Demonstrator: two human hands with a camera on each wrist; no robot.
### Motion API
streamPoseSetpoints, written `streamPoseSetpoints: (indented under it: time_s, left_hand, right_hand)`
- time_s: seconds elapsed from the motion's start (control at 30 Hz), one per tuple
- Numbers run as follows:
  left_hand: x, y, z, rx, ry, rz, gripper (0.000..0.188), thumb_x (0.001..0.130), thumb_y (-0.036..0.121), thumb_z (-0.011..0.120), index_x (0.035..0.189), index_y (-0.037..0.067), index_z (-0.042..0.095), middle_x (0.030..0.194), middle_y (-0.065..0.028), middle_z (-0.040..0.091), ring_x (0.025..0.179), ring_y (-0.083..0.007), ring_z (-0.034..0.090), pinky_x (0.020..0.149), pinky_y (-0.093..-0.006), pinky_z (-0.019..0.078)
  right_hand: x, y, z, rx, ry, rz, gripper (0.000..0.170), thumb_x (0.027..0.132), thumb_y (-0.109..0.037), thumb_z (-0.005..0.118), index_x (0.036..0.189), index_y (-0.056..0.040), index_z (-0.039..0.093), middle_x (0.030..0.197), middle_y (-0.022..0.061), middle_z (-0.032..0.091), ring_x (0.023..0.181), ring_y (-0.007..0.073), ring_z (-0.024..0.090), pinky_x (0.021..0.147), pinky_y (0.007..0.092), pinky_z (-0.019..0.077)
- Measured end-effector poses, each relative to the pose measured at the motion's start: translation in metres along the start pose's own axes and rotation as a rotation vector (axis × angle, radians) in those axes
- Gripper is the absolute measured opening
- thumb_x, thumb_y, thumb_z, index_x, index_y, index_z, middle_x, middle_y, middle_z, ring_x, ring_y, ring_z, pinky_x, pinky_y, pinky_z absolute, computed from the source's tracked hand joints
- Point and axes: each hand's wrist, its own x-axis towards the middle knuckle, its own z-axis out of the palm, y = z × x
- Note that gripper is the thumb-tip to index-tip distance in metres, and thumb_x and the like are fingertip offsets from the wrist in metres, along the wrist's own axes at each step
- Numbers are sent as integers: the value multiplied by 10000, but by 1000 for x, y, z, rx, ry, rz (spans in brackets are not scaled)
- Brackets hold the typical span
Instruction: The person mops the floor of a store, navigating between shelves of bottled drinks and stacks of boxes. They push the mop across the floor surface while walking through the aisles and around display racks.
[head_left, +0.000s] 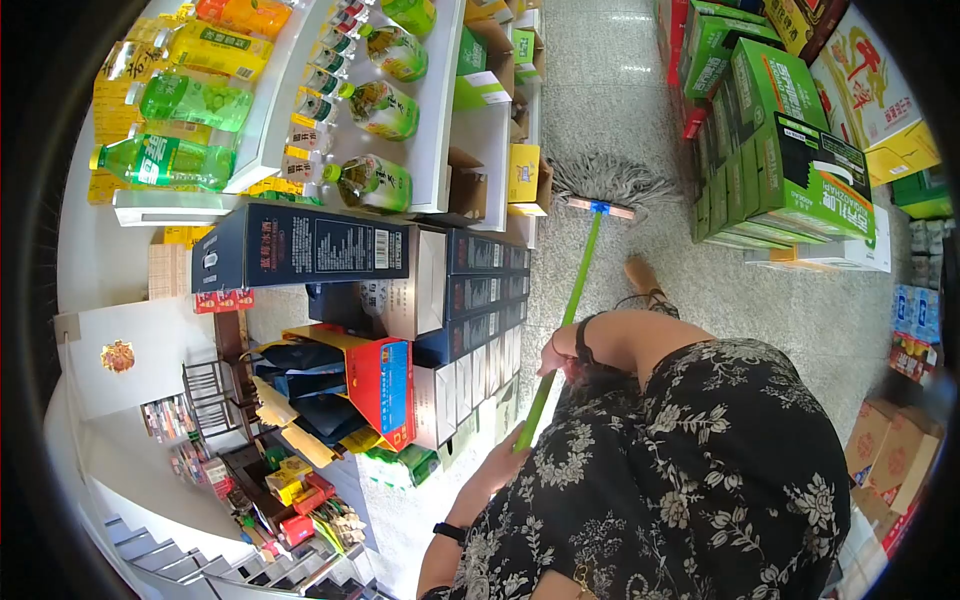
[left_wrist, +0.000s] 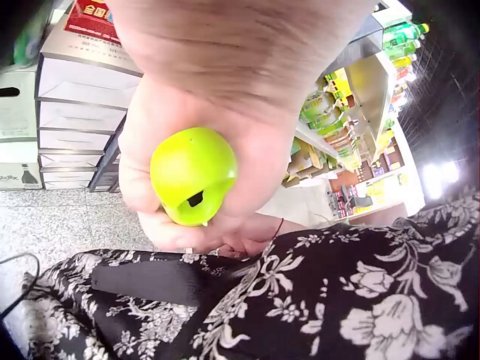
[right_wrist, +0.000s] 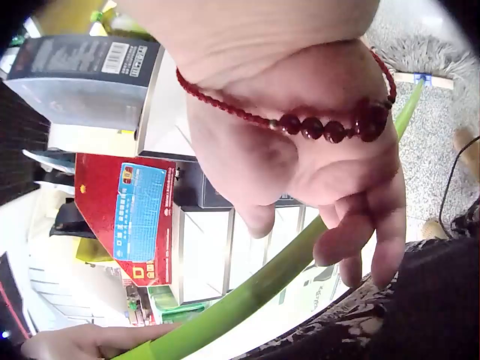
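Note:
A mop with a long green handle [head_left: 585, 262] reaches across the floor, its grey string head [head_left: 612, 178] spread flat on the tiles. My left hand [head_left: 492, 470] grips the handle near its top end; in the left wrist view, the rounded green end cap [left_wrist: 193, 169] pokes out of the curled left hand [left_wrist: 255, 150]. Farther down, my right hand [head_left: 562, 358] holds the handle. The right wrist view shows the right hand [right_wrist: 300, 165] with fingers bent round the green handle [right_wrist: 262, 289], which passes partly hidden behind the palm.
Stacked dark boxes [head_left: 485, 290] and a red gift bag [head_left: 395, 395] stand left of the mop. Shelves with bottles [head_left: 385, 185] rise at upper left. Green cartons [head_left: 790, 180] are piled on the right. A foot [head_left: 645, 275] stands beside the handle on speckled floor [head_left: 600, 90].

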Motion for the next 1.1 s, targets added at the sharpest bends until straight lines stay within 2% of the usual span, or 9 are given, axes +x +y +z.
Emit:
streamPoseSetpoints:
  time_s: [0.03,0.07,0.13,0.5,0.67,0.8,0.93,1.03,1.1]
  left_hand:
    - [0,2,0,231,76,269,587,878,147,527,1400,174,261,665,-17,505,552,-95,474,502,-253,393]
    - [2,15,-3,233,76,271,587,878,147,527,1400,174,261,665,-17,505,552,-95,474,502,-253,393]
    - [14,53,-10,32,-86,-194,591,879,161,520,1403,173,248,657,-28,504,536,-104,485,507,-258,416]
    - [224,210,-33,-81,-165,-255,547,879,139,490,1380,144,271,656,-14,446,512,-106,434,465,-255,405]
    - [357,298,-43,-200,-218,-159,497,866,121,483,1341,114,337,664,-21,452,532,-111,462,468,-257,423]
    - [434,374,-33,-154,-157,-131,495,869,119,475,1342,101,328,659,-32,455,514,-118,451,459,-258,416]
    - [485,421,-33,-187,-163,-113,479,870,109,456,1333,92,332,680,-30,434,532,-122,442,476,-252,411]
    - [498,437,-34,-208,-185,-118,473,867,109,465,1323,85,344,714,-30,432,566,-124,447,494,-250,412]
    - [496,437,-36,-271,-169,-113,473,867,112,465,1322,75,339,709,-32,437,571,-122,455,489,-252,413]
  right_hand:
    - [0,3,-2,2,2,1,640,885,-544,334,959,11,645,799,151,648,636,240,596,633,415,482]
    - [1,9,-5,45,46,-11,624,885,-535,347,1027,15,606,845,162,646,644,248,600,639,431,496]
    - [20,27,-14,243,56,-3,601,888,-501,379,1193,7,476,956,197,628,641,261,600,641,456,538]
    - [-37,150,-171,709,541,39,510,886,-478,425,943,12,554,707,148,586,507,207,554,447,373,525]
    - [-69,240,-305,-332,730,104,111,663,-95,669,756,-38,689,749,109,659,680,277,646,557,391,525]
    - [-68,310,-391,-285,816,228,138,679,-132,672,800,-71,704,809,99,670,764,284,651,642,397,520]
    - [-10,380,-475,-310,797,322,280,793,-192,569,1064,-132,607,974,77,614,777,200,611,602,326,491]
    - [-60,369,-474,-187,815,344,290,811,-217,551,1081,-120,593,958,86,607,720,201,613,587,301,486]
    - [-38,370,-488,-794,435,577,280,810,-220,538,1056,-101,597,909,89,616,629,221,603,562,314,481]
